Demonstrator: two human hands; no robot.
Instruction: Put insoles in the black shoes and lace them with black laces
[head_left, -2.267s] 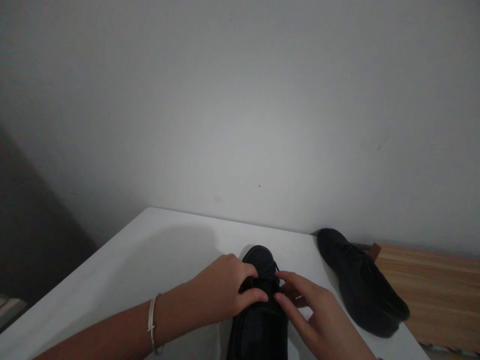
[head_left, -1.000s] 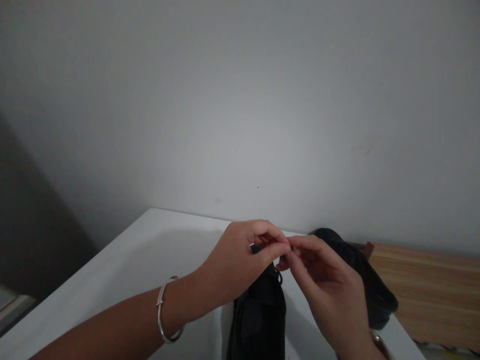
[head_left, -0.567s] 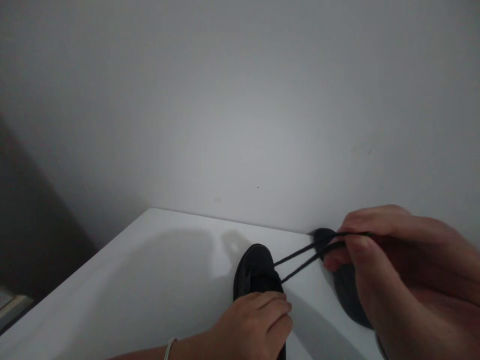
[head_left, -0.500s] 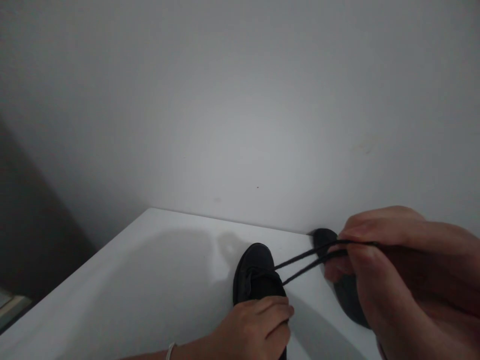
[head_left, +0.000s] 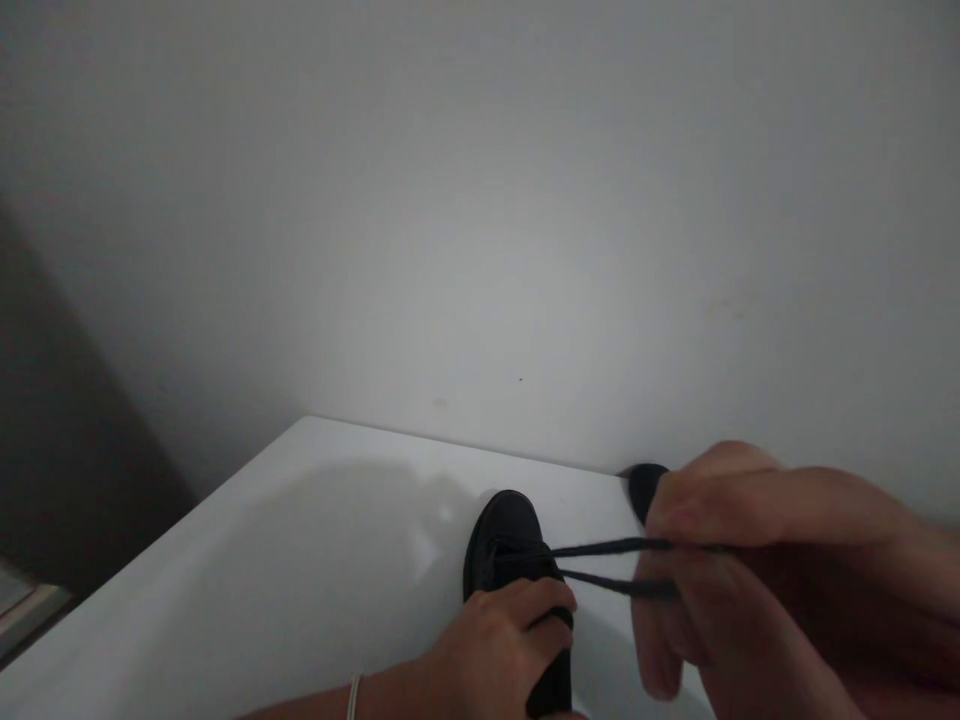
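Note:
A black shoe (head_left: 511,517) rests on the white tabletop, its toe toward the wall. My left hand (head_left: 499,640) is wrapped over the middle of this shoe, gripping it and covering part of its upper. Black shoelaces (head_left: 600,548) run in two taut strands from the shoe's right side to my right hand (head_left: 742,560). The thumb and fingers of that hand are pinched on the laces, close to the camera and a little blurred. Behind my right hand, a second black shoe (head_left: 643,487) is mostly hidden.
The white tabletop (head_left: 300,560) meets a plain pale wall (head_left: 480,220) along its far edge. Its left edge slants down toward the lower left. Beyond that edge, a pale frame-like thing (head_left: 34,610) shows in the dark corner.
My right hand has moved slightly down and left with the laces, whose strands now run nearly level. My left hand keeps its hold, its fingers shifted a little.

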